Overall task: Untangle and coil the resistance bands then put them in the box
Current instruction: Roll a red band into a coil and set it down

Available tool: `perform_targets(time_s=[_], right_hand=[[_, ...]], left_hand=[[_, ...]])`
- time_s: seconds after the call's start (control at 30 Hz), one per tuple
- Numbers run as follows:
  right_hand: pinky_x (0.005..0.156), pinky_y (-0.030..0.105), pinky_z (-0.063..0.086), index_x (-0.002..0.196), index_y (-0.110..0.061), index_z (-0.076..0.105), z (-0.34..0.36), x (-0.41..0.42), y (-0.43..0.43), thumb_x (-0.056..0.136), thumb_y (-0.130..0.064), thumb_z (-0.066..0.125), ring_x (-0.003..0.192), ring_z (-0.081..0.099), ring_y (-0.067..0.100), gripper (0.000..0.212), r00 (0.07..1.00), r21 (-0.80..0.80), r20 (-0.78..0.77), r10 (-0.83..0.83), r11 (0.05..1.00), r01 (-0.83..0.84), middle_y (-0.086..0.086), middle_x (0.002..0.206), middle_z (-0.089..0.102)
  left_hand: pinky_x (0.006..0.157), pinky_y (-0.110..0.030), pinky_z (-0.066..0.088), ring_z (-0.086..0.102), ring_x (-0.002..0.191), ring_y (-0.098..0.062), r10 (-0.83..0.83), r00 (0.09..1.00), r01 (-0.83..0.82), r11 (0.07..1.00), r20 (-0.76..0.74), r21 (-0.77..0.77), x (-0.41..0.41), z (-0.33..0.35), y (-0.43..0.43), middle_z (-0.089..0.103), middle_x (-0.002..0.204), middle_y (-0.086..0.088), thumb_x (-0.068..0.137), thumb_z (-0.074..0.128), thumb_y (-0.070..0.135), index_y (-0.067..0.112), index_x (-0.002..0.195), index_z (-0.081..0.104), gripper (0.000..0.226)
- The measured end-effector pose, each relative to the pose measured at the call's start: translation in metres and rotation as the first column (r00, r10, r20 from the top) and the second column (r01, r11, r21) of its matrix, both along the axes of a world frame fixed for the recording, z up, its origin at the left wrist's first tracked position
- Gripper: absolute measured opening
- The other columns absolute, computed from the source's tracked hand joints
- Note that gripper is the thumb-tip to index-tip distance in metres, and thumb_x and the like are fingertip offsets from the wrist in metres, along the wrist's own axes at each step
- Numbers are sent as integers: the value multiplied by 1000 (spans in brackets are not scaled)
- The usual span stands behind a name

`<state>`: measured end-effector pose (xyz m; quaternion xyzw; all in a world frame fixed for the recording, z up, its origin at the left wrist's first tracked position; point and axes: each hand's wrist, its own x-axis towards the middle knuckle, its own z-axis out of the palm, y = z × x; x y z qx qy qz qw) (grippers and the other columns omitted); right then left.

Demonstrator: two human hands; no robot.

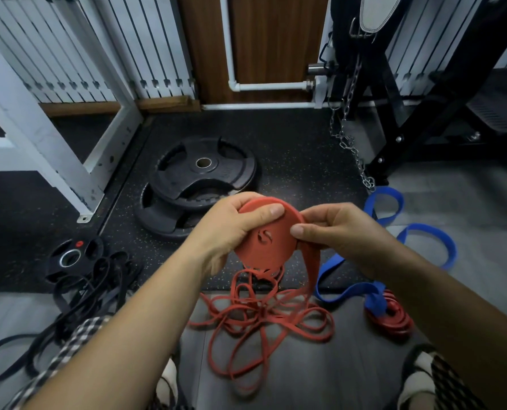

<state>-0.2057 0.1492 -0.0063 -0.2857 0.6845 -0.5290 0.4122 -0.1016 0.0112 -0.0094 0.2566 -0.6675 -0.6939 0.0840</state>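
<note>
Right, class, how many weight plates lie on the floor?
3: a large upper plate stacked on a lower plate ahead; a small plate left, by the black bands. More may be hidden.

Left hand and right hand grip orange band coil; loose orange tail piled on floor below, blue band right, black bands left.
</note>
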Motion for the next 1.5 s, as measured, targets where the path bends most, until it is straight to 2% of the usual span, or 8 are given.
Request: perform_targets(time_s=[0.23, 0.37, 0.7, 0.83, 0.93, 1.1, 1.23, 1.5], right_hand=[[57, 16, 53, 87, -14, 68, -2, 3, -4, 81, -10, 63, 62, 66, 6, 9, 990, -83, 110, -84, 992, 93, -2, 69, 72], [54, 16, 52, 87, -12, 67, -7, 10, -8, 82, -10, 61, 60, 66, 7, 8, 958, -107, 237, -160, 976, 189, 1, 68, 72], [59, 18, 54, 87, -14, 68, -8, 8, -8, 80, -16, 64, 63, 67, 9, 9, 962, -114, 150, -228, 963, 246, 0, 71, 72], [52, 17, 52, 86, -11, 68, -4, 5, -5, 82, -12, 63, 54, 63, 6, 7, 971, -102, 119, -208, 970, 220, -1, 63, 69], [50, 16, 51, 88, -3, 68, 0, -1, -2, 81, -7, 64, 52, 62, 6, 9, 986, -78, 63, -154, 984, 159, -2, 61, 68], [54, 13, 51, 82, -11, 67, 0, 2, -2, 81, -6, 64, 57, 63, 4, 6, 999, -30, -21, -50, 998, 50, -1, 64, 68], [55, 12, 50, 89, -9, 67, 1, 0, -2, 83, -7, 62, 59, 64, 3, 8, 997, -45, 15, -71, 996, 71, 1, 70, 69], [62, 19, 55, 85, -10, 68, -11, 4, -6, 85, -14, 59, 64, 66, 10, 10, 977, -35, 161, -139, 989, 146, 3, 71, 71]], left_hand=[[54, -21, 52, 63, 63, -8, 256, 955, -205, 935, -150, 291, -5, -1, 11, 67, 73, 0, 68, 66, 29, 13, 87, 64, 24], [52, -20, 51, 63, 61, -5, 370, 916, -311, 900, -154, 305, -8, -3, 16, 67, 76, -1, 81, 64, 23, 14, 86, 64, 10], [53, -21, 51, 61, 58, -5, 475, 859, -381, 844, -194, 378, -13, -5, 24, 65, 68, 3, 85, 61, 24, 16, 83, 63, 9], [55, -23, 52, 64, 66, -10, 323, 940, -270, 901, -110, 340, -9, -4, 13, 69, 77, -1, 75, 65, 32, 16, 92, 65, 23], [59, -23, 48, 58, 70, -10, 123, 987, -109, 985, -103, 131, -4, 2, -3, 62, 84, -1, 63, 69, 34, 22, 94, 63, 34], [66, -24, 50, 60, 73, -9, -118, 993, 117, 991, -9, -70, -1, -1, -1, 65, 78, 3, 66, 78, 32, 18, 86, 67, 27], [57, -17, 45, 56, 64, -3, 9, 997, -21, 986, -75, -163, -4, -2, 5, 62, 70, 6, 79, 69, 22, 18, 76, 66, 6], [55, -18, 47, 57, 59, -1, 365, 911, -350, 931, -193, 107, -10, -4, 7, 62, 65, 8, 83, 65, 23, 20, 72, 63, 11]])
